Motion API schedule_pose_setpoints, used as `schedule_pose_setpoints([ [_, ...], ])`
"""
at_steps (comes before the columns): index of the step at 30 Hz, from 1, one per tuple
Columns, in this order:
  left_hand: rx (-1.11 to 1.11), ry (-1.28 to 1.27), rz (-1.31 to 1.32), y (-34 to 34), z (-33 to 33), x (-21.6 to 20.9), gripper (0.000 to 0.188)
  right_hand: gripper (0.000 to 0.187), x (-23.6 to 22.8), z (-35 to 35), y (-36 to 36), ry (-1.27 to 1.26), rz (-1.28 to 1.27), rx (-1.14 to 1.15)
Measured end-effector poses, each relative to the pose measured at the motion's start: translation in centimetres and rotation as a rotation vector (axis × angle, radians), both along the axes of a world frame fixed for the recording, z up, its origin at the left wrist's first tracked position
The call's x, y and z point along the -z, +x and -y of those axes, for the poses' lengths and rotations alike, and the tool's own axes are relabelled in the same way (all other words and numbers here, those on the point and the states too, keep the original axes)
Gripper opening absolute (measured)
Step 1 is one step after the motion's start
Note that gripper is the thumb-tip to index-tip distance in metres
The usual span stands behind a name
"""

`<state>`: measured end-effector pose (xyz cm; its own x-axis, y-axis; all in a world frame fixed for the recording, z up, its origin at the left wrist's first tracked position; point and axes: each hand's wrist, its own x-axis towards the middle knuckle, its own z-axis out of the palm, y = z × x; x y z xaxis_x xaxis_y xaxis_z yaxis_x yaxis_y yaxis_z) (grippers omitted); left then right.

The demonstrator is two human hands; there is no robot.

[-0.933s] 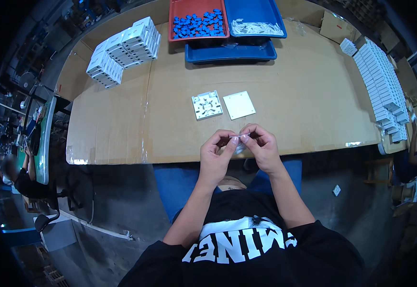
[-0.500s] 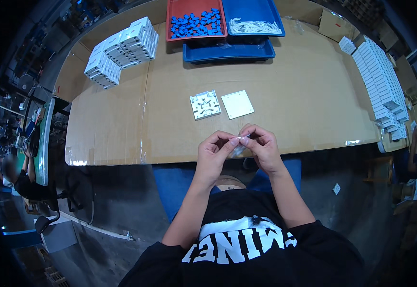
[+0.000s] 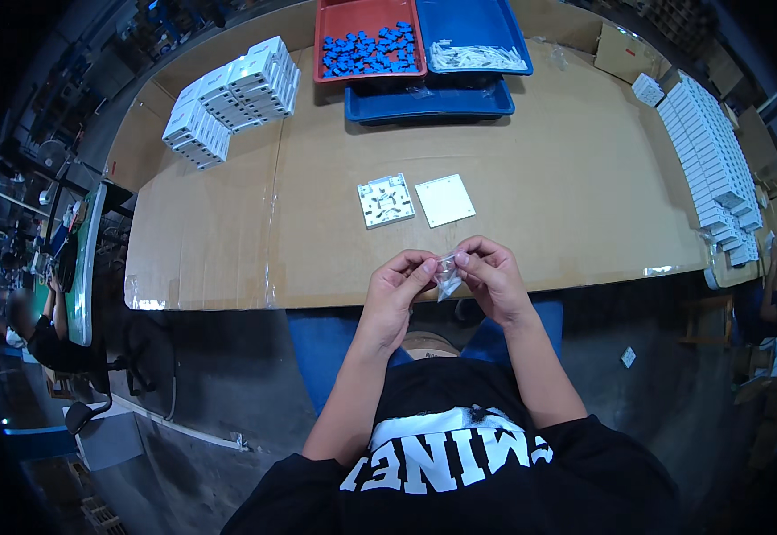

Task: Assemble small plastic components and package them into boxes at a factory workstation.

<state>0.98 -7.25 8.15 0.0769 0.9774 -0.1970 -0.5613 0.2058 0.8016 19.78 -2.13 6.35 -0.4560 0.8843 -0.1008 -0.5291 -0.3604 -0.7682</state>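
Closely pinched grips (image 3: pixel 394 292) (image 3: pixel 498 281); clear bag (image 3: pixel 447 282) between

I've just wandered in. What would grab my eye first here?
Probably the bright blue pieces heaped in the red tray, at the far side of the table. Next, near the front edge, the left hand and right hand pinch a small clear bag. White stacks stand at far left and along the right.
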Motion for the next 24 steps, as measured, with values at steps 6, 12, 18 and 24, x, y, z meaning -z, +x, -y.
schedule_pose_setpoints([
  [6,0.133,0.073,0.029,-1.1,-0.4,1.3,0.022,0.007,-0.3,0.2,-0.8,0.032,-0.207,-0.03],
  [12,0.1,-0.228,0.113,-0.6,-0.3,0.3,0.03,0.005,0.3,-0.2,-0.1,0.201,-0.028,0.045],
  [18,0.152,-0.156,0.116,-0.6,0.1,2.3,0.023,0.01,-0.2,-0.2,0.2,0.261,0.028,0.013],
  [24,-0.11,-0.049,-0.042,-0.3,-0.4,2.2,0.017,0.026,-2.2,-0.4,0.6,0.091,0.133,0.016],
])
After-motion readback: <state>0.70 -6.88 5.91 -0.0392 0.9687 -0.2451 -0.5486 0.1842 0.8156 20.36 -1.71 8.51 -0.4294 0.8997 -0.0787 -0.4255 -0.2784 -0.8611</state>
